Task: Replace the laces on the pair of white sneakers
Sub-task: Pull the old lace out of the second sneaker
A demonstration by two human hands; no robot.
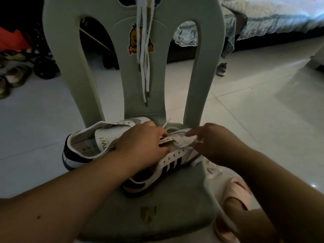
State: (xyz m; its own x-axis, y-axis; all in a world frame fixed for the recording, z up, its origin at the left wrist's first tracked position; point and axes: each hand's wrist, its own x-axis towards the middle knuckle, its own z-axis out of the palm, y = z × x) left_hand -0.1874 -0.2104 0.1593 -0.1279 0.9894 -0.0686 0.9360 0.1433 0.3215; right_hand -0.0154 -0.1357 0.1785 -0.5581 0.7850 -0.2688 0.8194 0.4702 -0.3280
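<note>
**Inspector:** Location of the 2 sneakers?

**Clerk:** Both on the seat of a green plastic chair (154, 213). Near sneaker (168, 165), black stripes on the side, lying across the middle of the seat with the toe to the right. Far sneaker (84, 146), black heel patch, close behind and to the left, with the heel overhanging the seat edge.

**Inspector:** Hands?

**Clerk:** Left hand (142, 142) laid over the near sneaker's opening, fingers curled onto the eyelet flap and gripping it. Right hand (213, 142) at the same sneaker, fingertips pinching the pale tongue (184, 142).

**Inspector:** Laces?

**Clerk:** White laces (144, 58) draped over the top of the backrest, hanging down across a chick sticker (133, 39), ends loose above the seat. 1 crumpled pale lace (213, 170) off the seat's right edge, under the right wrist. Short white end (166, 122) poking up between the hands; cannot tell what it belongs to.

**Inspector:** Surroundings?

**Clerk:** Pink slipper (240, 192) on a foot at lower right. Pale tiled floor (245, 111). Bed (271, 20) with a blue frilled cover at upper right. Stroller (35, 55) at far left.
</note>
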